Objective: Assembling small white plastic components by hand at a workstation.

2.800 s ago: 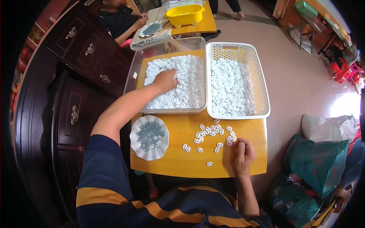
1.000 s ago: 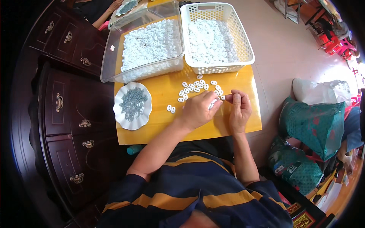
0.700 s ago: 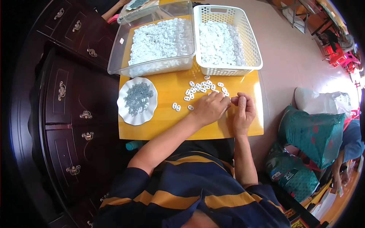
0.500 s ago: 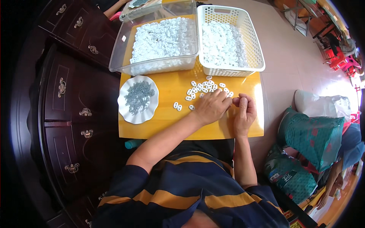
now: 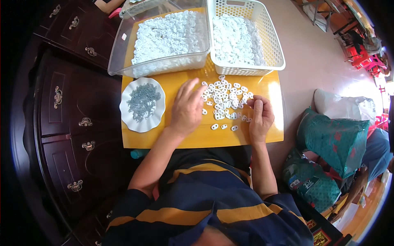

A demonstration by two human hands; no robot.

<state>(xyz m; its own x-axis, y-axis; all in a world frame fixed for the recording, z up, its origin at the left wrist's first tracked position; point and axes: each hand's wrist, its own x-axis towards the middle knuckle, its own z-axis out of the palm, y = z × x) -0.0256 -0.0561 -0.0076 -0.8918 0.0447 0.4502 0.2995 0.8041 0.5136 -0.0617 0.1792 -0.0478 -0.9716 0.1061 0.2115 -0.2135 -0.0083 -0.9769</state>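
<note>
Many small white oval pieces with two dark holes (image 5: 221, 96) lie in a loose heap on the yellow table (image 5: 164, 141). My left hand (image 5: 185, 108) hovers at the heap's left side, fingers stretched and slightly apart, holding nothing I can see. At the heap's right edge, my right hand (image 5: 261, 117) has its thumb and forefinger pinched together. What sits between those fingertips, if anything, is too small to make out. A white scalloped dish (image 5: 128, 119) to the left of my left hand carries a mound of small grey pieces (image 5: 143, 100).
Behind the heap stand a clear plastic bin (image 5: 164, 61) and a white perforated basket (image 5: 246, 70), both filled with white pieces. Dark wooden drawers (image 5: 61, 135) flank the table on the left. Green bags (image 5: 332, 139) are on the right, near another person's arm (image 5: 355, 190).
My left hand has moved left, away from my right hand, and its fingers have spread. More of the white heap shows where it was. My right hand stays near its place.
</note>
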